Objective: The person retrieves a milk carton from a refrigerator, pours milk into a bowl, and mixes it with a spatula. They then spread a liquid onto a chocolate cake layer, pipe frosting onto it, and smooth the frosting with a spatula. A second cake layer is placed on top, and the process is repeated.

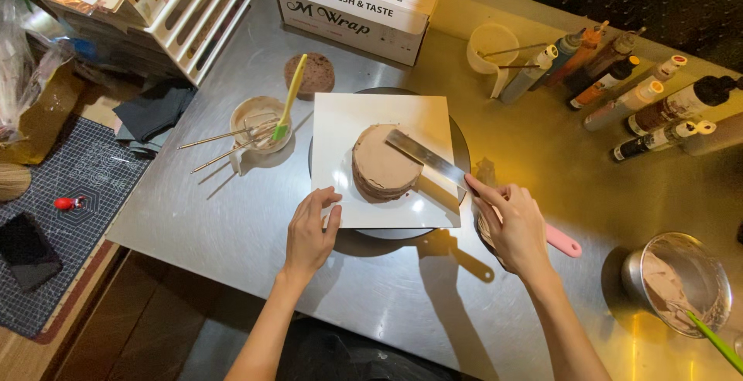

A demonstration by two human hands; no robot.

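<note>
Both forearms come up from six o'clock over the brushed steel bench (232,226). Right hand (517,230) has its grip clenched on a long flat metal icing spatula with a pink handle (427,160), forefinger laid along the blade's root. From that hand the blade runs toward ten o'clock, its long axis from about four to ten, and its tip lies flat on top of the small round cake coated in brown chocolate cream (383,166). Pink handle end juts out past the hand at four o'clock; the middle of the handle is hidden in the palm.

Left hand (311,234) rests with loose, released fingers on the near left corner of the square white cake board (340,122), holding nothing; the cake lies at about two o'clock from it. That board sits on a dark round turntable (458,145), mostly covered.

At four o'clock a steel bowl of brown cream (681,280) is partly cut off, with a green spatula (716,342) in it.
</note>
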